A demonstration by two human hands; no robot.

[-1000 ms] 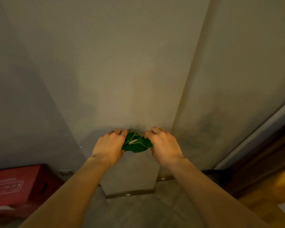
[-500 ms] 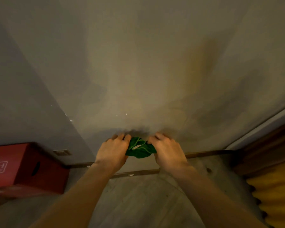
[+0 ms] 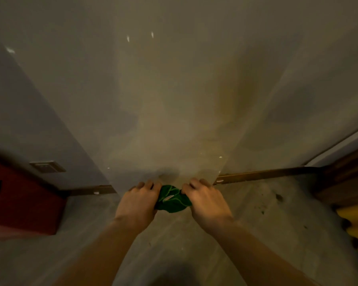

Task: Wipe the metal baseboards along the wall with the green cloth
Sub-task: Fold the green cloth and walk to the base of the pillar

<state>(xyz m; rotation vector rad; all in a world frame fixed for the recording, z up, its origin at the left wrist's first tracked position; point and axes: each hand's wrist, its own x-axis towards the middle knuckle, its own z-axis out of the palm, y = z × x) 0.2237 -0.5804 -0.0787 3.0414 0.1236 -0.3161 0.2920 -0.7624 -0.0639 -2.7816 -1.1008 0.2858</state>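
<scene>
Green cloth (image 3: 172,199) sits bunched at frame centre, clamped between my left hand (image 3: 140,200) and right hand (image 3: 207,200), low beside the wall. Wiping looks not yet begun: baseboards (image 3: 262,174) at three o'clock and nine o'clock lie untouched. Blur hides any grime.

Both bare forearms reach forward and converge on the cloth (image 3: 172,199), which sits bunched between the hands. The left hand (image 3: 139,203) grips the cloth's left side, knuckles up, fingers curled down over the far edge. The right hand (image 3: 208,203) grips its right side the same way, back of the hand up. Wrists run nearly straight, the hands just apart.
</scene>
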